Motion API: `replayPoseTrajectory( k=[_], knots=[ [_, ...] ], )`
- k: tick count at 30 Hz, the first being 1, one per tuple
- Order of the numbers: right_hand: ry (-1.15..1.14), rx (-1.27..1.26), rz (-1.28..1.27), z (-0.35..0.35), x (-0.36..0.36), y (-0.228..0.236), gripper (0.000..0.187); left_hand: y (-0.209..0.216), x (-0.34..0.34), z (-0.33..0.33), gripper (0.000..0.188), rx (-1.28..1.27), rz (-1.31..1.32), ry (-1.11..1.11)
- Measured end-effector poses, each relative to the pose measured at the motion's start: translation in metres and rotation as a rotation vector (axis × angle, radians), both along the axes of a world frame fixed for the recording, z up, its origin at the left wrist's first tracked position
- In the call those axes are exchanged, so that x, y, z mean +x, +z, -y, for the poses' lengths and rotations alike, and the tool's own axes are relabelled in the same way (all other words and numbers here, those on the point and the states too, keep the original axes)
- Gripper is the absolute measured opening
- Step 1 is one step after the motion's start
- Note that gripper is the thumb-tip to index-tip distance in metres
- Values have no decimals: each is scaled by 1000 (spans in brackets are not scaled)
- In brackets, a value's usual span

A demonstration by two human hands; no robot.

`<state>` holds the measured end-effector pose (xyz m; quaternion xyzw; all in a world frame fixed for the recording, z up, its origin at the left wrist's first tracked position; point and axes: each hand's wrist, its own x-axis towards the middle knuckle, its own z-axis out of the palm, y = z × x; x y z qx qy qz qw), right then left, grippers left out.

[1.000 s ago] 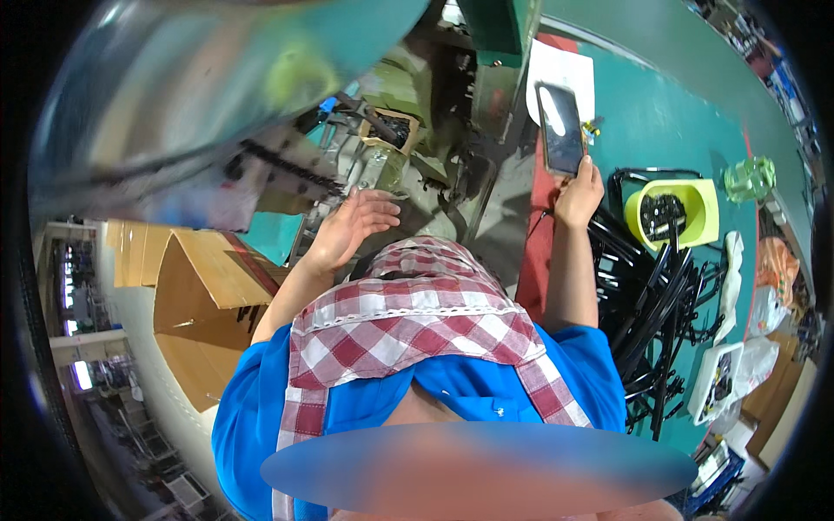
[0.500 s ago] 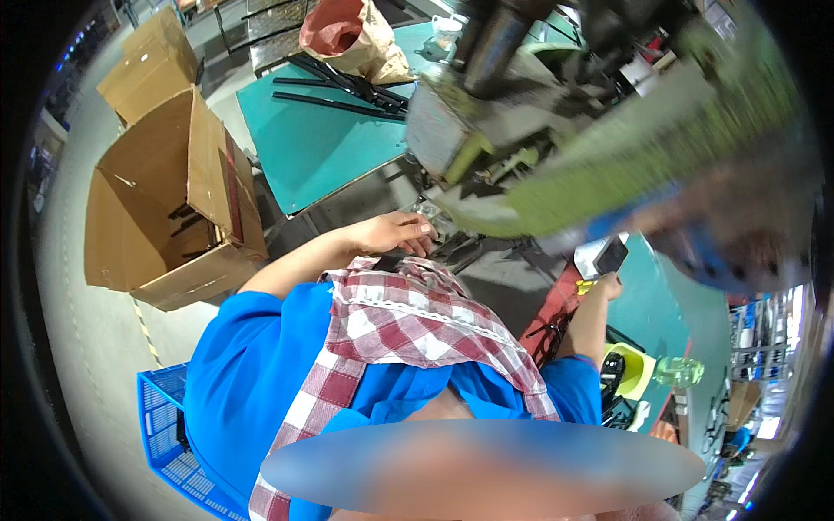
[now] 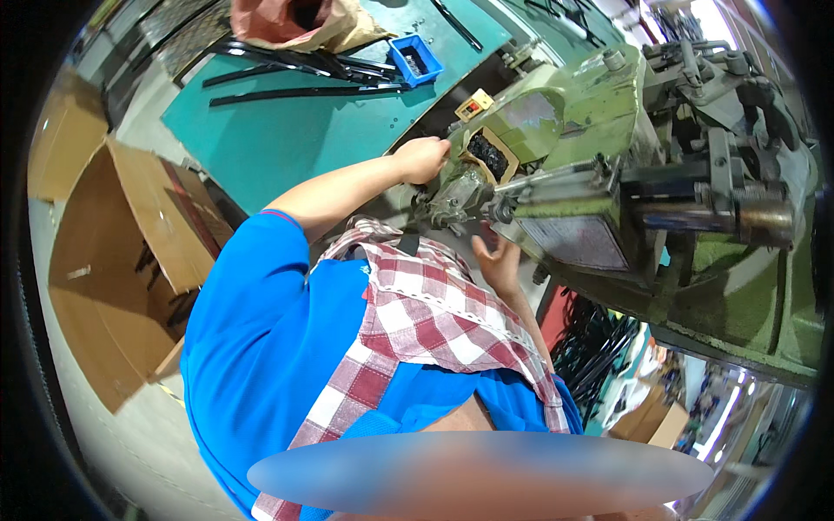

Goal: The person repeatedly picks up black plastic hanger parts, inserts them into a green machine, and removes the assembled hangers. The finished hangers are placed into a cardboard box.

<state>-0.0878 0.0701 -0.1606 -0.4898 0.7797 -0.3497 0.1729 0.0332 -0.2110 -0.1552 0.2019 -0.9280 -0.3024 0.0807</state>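
open brown cardboard box [image 3: 512,161] lies right of the nearer left hand [image 3: 423,160], fingers curled, grip indeterminable; right hand [image 3: 500,262], fingers apart.

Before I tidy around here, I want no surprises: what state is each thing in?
Left hand: fingers curled, grip unclear
Right hand: open, fingers apart
Large cardboard box: open, dark pieces inside
Small cardboard box: open, black pieces inside
Blue bin: open, small pieces inside
Paper sack: mouth open
Black bars: lying on the teal table
Green machine: running or stopped, cannot tell
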Motion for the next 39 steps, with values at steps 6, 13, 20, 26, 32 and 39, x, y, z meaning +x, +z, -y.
replayPoseTrajectory(
  k=[6, 13, 20, 26, 32, 39],
  knots=[
    [-158, 239, -179, 60, 51, 8, 27, 1, -75, 39, 19, -41, -12, -68],
    [-157, 123, -316, 67, 73, -8, 24, -1, -140, 45, 20, -270, 338, -351],
    [-237, 487, -111, 58, 86, 50, 38, -8, -146, 57, 19, -649, 290, -563],
    [-527, 185, 11, -13, 79, 70, 15, -8, -165, 64, 16, -686, 326, -514],
    [-783, 101, -25, -111, 43, 47, 12, -10, -169, 69, 15, -624, 361, -363],
    [-1169, 29, -316, -280, -7, 45, 13, -12, -158, 61, 14, -320, 258, -72]
  ],
)
